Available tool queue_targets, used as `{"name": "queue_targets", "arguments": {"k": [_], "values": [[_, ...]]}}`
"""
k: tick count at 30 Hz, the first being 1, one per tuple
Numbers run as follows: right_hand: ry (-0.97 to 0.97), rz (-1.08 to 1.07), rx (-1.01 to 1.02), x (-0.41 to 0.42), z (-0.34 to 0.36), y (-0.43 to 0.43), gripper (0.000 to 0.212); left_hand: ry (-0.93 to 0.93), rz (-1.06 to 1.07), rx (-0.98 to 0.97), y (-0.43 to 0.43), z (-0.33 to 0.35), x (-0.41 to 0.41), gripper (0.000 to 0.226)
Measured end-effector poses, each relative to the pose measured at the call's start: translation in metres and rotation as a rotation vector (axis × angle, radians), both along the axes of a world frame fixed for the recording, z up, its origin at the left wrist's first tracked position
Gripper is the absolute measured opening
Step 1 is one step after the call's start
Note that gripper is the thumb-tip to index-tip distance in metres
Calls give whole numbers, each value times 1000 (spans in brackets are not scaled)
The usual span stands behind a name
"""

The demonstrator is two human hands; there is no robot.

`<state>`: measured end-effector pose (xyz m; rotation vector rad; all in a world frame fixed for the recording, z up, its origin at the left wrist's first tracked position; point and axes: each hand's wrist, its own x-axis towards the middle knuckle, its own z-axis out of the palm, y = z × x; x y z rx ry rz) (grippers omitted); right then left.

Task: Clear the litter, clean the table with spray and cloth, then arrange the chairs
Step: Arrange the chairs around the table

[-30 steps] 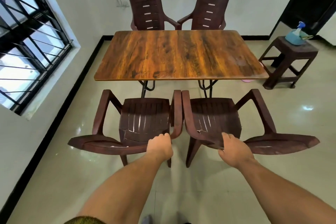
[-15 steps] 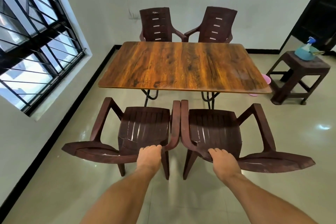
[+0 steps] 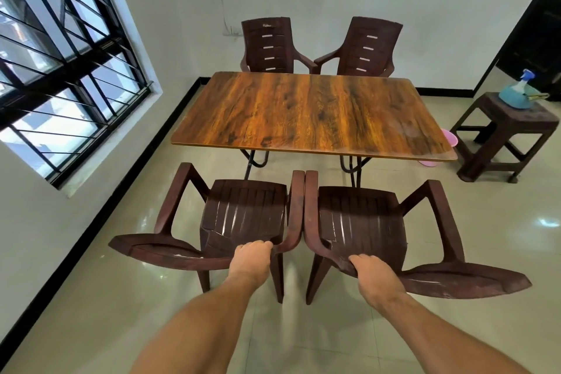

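Both arms reach forward, the left hand (image 3: 250, 261) gripping the top of the left chair (image 3: 239, 215) and the right hand (image 3: 375, 278) the right chair (image 3: 361, 222), both chairs side by side before the worktop (image 3: 309, 114).

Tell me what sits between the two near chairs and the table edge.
Nothing stands there: the head view shows only bare floor and the table's black legs between the left chair, the right chair and the table's near edge.

Home dining room: my wood-grain table (image 3: 306, 112) with plastic armchairs, tiled floor (image 3: 91, 297), barred window (image 3: 60, 64), white walls.
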<state>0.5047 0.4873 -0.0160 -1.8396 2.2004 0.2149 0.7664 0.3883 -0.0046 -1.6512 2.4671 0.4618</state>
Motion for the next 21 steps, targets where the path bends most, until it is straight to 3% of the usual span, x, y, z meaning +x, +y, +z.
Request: {"name": "queue_targets", "arguments": {"k": [11, 18, 21], "values": [[-19, -1, 27, 7, 6, 2, 39, 1, -8, 46, 2, 0, -4, 33], [85, 51, 76, 8, 14, 2, 40, -51, -43, 125, -1, 8, -4, 37], [28, 43, 108, 8, 17, 2, 68, -55, -74, 203, -2, 10, 0, 47]]}}
